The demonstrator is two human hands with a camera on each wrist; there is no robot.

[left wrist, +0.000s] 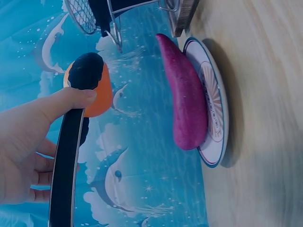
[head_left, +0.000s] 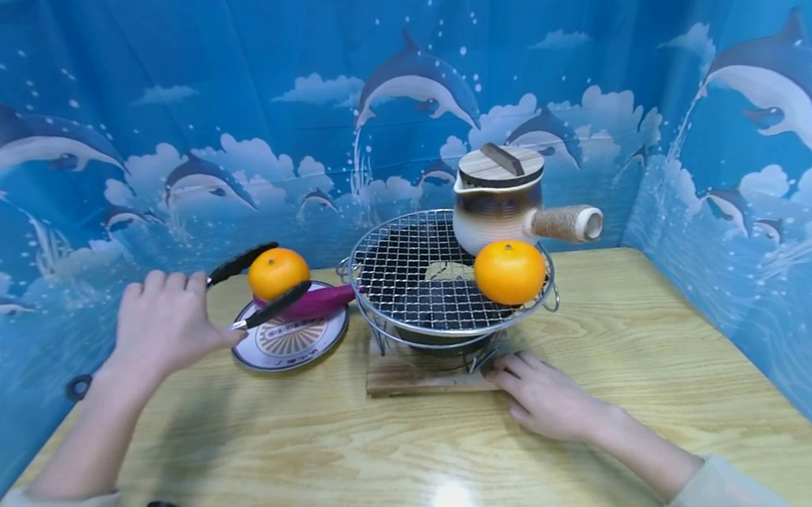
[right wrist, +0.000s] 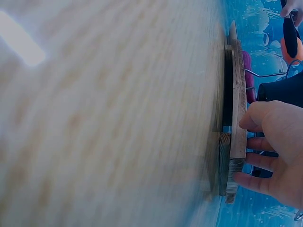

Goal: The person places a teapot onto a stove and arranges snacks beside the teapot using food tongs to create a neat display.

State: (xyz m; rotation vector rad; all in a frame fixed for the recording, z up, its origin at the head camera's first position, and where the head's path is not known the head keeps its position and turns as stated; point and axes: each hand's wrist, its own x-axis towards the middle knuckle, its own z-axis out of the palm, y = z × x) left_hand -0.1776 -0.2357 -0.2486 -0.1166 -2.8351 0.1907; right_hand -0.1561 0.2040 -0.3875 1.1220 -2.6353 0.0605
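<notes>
My left hand (head_left: 167,316) grips black-tipped tongs (head_left: 270,305) by the handles. Between their tips sits an orange (head_left: 279,273), held in the air above the plate. A purple sweet potato (left wrist: 184,94) lies on the patterned plate (left wrist: 218,142), below and apart from the tongs. My right hand (head_left: 549,397) touches the front right corner of a wooden board (head_left: 416,380) under the round grill; its fingers (right wrist: 258,182) rest along the board's edge, fairly straight. On the wire mesh (head_left: 407,261) stand a second orange (head_left: 510,272) and a lidded clay teapot (head_left: 496,210).
The grill's wire stand (head_left: 384,339) holds a dark bowl beneath the mesh, with side loops sticking out. The teapot's rope-wrapped handle (head_left: 564,223) points right. A dolphin-printed curtain (head_left: 279,96) encloses the wood-grain table (head_left: 322,459) at the back and sides.
</notes>
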